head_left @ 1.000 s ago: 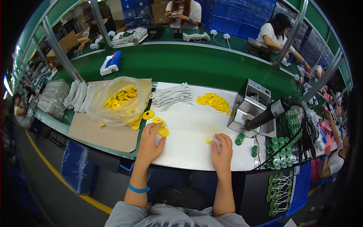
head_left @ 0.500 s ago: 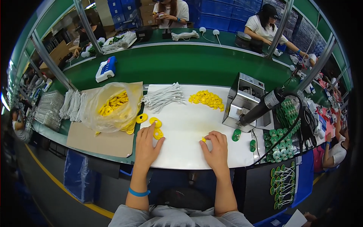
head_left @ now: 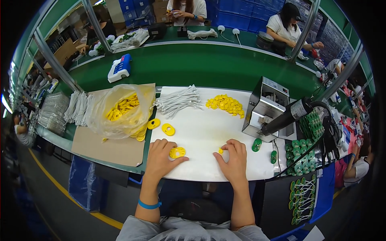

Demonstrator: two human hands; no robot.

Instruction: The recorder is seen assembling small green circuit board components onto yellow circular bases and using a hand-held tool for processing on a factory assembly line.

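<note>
My left hand (head_left: 161,158) rests at the white work surface, thumb and fingers curved around a round yellow plastic disc (head_left: 177,152) with cut-outs. Between the thumb and index finger of my right hand (head_left: 234,160) is a small yellow piece (head_left: 220,151). Beyond my left hand lie a yellow disc (head_left: 168,129) and another yellow disc (head_left: 153,123). A pile of small yellow pieces (head_left: 226,105) sits farther back, beside a bundle of white cables (head_left: 179,101).
An open plastic bag (head_left: 96,116) of yellow discs stands on cardboard at left. At right are a metal machine (head_left: 265,105) with a black cylindrical tool (head_left: 287,116) and green circuit boards (head_left: 299,157). A blue-and-white device (head_left: 120,68) lies behind. Other people work across the bench.
My left hand has come nearer to me and slightly right, bringing the yellow disc with it. My right hand stays about in place with the small piece. The whole view has shifted slightly.
</note>
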